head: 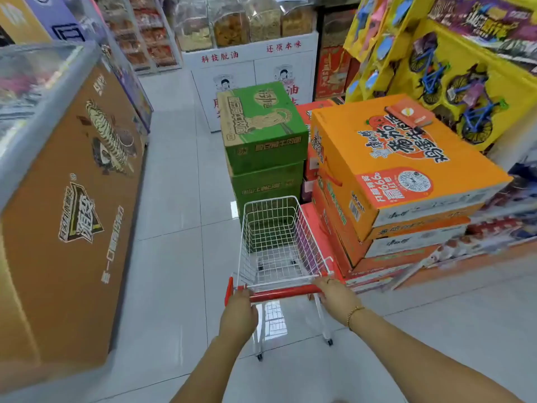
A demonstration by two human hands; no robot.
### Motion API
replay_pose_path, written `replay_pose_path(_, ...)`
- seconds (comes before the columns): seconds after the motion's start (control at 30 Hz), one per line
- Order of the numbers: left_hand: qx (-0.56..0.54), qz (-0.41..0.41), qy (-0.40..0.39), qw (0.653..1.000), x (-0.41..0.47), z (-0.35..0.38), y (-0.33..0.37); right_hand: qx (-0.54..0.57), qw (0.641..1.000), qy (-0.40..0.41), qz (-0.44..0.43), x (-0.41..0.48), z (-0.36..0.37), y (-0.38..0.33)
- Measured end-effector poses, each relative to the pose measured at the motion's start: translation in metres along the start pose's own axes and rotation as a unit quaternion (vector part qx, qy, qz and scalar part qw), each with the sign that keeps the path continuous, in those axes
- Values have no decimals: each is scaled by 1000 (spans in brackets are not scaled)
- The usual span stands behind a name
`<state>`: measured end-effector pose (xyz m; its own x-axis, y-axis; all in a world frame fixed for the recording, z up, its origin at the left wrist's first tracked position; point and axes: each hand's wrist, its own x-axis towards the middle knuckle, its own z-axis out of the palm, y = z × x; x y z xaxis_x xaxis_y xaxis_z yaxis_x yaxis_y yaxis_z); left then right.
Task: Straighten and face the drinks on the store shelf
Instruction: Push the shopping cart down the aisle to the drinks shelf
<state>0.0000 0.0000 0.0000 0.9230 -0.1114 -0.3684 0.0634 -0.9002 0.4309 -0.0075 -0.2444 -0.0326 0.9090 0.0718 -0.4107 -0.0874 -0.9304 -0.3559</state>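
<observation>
The person stands in a store aisle behind a small white wire cart (270, 199), both hands on its red handle (280, 293). The left hand (239, 308) grips the handle's left end, its fingers (242, 292) curled over the bar. The right hand (334, 295) grips the right end, fingers (322, 282) wrapped round the top; a gold bracelet (354, 312) sits on that wrist. The cart stands on the pale tiled floor (174, 228).

Just past the cart's front edge rises a stack of green cartons (261, 126). To the right of the cart, a slanting pile of orange cartons (401, 164) lies close beside its right wall. A brown chest freezer (72, 199) lines the aisle's left side. A yellow rack (441, 53) hung with toy bicycles (476, 120) stands at the upper right, and a white display stand (250, 65) closes the far end.

Which shelf holds the drinks cannot be told.
</observation>
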Motion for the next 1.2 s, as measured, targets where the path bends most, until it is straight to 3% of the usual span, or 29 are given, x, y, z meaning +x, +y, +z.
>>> replay_pose_path(0.2, 49, 30, -63, 996, 34, 51, -18, -42, 999, -30, 6, 19, 32, 5)
replay_pose_path(0.33, 122, 45, 1, 991, 44, 71, -30, -57, 998, 1, -4, 36, 45, 22)
replay_pose_path(0.43, 100, 53, -2, 994, 57, 80, -37, -57, 998, -13, -9, 46, 47, 33)
replay_pose_path(0.53, 69, 26, 20, 997, 54, 90, -37, -54, 998, 38, 4, 33, 57, 27)
replay_pose_path(0.73, 82, -15, 40, 996, -31, 121, -39, -97, 994, 55, 8, -56, 108, 16)
replay_pose_path(0.93, 109, -25, 32, 993, -133, 165, -62, -26, 1000, 14, 5, -161, 147, 13)
replay_pose_path(1.2, 85, 28, -52, 995, -241, 189, -56, -10, 997, -58, 47, -291, 183, 23)
